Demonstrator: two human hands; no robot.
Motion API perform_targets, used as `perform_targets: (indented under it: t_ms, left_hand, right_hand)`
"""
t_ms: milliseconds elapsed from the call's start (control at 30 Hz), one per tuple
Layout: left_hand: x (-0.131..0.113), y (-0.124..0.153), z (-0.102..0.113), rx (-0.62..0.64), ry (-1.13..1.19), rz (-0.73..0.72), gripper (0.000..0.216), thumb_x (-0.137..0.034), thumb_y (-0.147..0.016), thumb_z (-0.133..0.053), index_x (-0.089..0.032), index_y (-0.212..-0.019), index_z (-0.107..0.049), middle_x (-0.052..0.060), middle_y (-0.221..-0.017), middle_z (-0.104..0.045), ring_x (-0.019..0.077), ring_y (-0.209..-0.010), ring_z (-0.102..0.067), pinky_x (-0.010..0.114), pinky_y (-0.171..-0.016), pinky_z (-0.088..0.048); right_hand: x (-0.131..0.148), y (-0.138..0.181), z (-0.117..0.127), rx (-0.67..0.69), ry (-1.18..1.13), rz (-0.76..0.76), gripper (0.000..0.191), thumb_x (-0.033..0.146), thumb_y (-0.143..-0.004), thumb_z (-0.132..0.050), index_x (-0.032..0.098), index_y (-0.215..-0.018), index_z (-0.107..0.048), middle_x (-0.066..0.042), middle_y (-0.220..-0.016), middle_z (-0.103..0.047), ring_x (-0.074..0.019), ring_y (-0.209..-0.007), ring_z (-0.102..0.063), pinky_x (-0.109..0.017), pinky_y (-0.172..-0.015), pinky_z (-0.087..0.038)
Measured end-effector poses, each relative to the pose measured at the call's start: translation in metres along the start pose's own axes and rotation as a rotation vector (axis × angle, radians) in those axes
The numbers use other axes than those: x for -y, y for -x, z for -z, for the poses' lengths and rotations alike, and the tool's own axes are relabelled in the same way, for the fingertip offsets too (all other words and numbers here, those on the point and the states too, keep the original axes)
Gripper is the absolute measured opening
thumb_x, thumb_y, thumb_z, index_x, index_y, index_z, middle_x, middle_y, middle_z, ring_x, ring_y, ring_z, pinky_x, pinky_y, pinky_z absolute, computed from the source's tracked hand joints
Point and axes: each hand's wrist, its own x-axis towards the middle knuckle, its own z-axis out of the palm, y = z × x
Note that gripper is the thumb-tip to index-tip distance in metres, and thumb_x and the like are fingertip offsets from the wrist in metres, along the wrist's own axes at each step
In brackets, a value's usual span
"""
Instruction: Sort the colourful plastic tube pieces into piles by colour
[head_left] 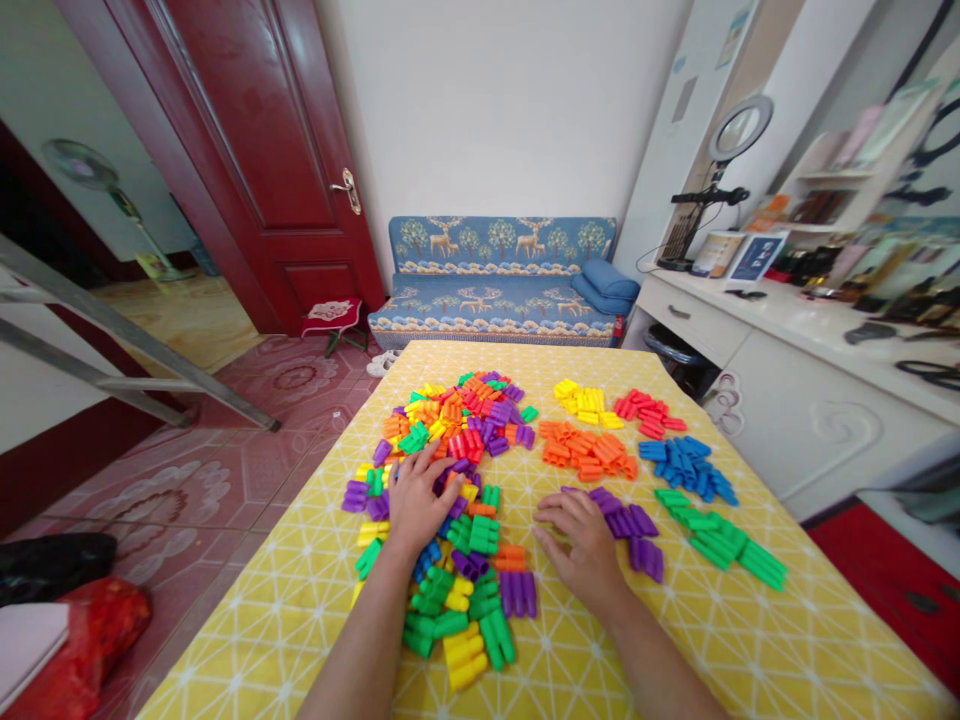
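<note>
Left hand (420,500) spread over the mixed pile (484,537) toward the table (262,610)'s left edge, palm hidden so I cannot tell its hold, right hand (581,550) fingers parted, partly covering purple blocks (646,558), card (757,257) beyond the right edge too blurred for me to read.

Left bare hand (424,492) on mixed heap of multicoloured plastic tube-shaped blocks (454,408); right bare hand (576,545) beside purple plastic tube-shaped blocks (621,520); yellow white-lined tablecloth (255,620) beneath.

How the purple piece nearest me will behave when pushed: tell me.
The purple piece is probably stiff and light, since it looks like molded plastic. It seems likelier to slide than roll, because its tubes lie flat, side by side.
</note>
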Motion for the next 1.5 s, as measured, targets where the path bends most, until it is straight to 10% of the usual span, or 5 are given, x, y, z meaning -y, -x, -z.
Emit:
perform_targets:
  t_ms: [233, 667, 967, 1200, 1500]
  left_hand:
    - [0.0, 0.0, -0.001, -0.002, 0.006, -0.006, 0.03, -0.049, -0.085, -0.053, -0.035, -0.107, -0.07, -0.002, -0.137, -0.057, 0.0277, -0.118, -0.052, 0.051, -0.104, -0.035]
    - [0.0, 0.001, -0.001, -0.008, 0.01, 0.0, 0.029, -0.048, -0.085, -0.054, -0.036, -0.106, -0.07, -0.002, -0.136, -0.057, 0.028, -0.118, -0.052, 0.051, -0.105, -0.034]
    - [0.0, 0.0, 0.0, -0.003, 0.018, 0.008, 0.03, -0.049, -0.085, -0.054, -0.036, -0.106, -0.07, -0.002, -0.136, -0.057, 0.0282, -0.118, -0.052, 0.053, -0.105, -0.034]
    - [0.0, 0.0, -0.001, 0.006, 0.023, 0.002, 0.031, -0.049, -0.086, -0.052, -0.035, -0.107, -0.07, -0.001, -0.138, -0.056, 0.0279, -0.119, -0.051, 0.052, -0.106, -0.033]
    - [0.001, 0.0, -0.002, 0.002, 0.019, 0.002, 0.03, -0.049, -0.086, -0.053, -0.035, -0.106, -0.07, -0.003, -0.137, -0.057, 0.0276, -0.119, -0.051, 0.052, -0.106, -0.033]
  right_hand:
    - [0.035, 0.001, -0.012, 0.347, -0.15, -0.014, 0.033, 0.033, -0.07, -0.078, 0.027, -0.101, -0.068, -0.002, -0.095, -0.064, -0.0198, -0.089, -0.059, -0.034, -0.08, -0.043]
    - [0.022, 0.006, -0.026, 0.049, -0.418, -0.296, 0.006, 0.027, -0.082, -0.063, 0.021, -0.083, -0.063, 0.001, -0.071, -0.06, -0.013, -0.061, -0.055, -0.024, -0.057, -0.044]
    - [0.018, -0.003, -0.012, -0.044, -0.445, -0.182, 0.023, 0.031, -0.094, -0.048, 0.023, -0.102, -0.068, -0.006, -0.094, -0.064, -0.0175, -0.088, -0.061, -0.03, -0.076, -0.051]
    - [-0.053, -0.048, 0.023, -0.298, -0.162, -0.369, 0.03, 0.04, -0.089, -0.052, 0.018, -0.101, -0.067, -0.008, -0.098, -0.069, -0.0194, -0.084, -0.064, -0.031, -0.075, -0.051]
    - [-0.12, -0.097, 0.054, -0.083, 0.386, -0.624, 0.019, 0.03, -0.08, -0.056, 0.019, -0.083, -0.072, -0.006, -0.084, -0.073, -0.02, -0.077, -0.066, -0.026, -0.064, -0.044]
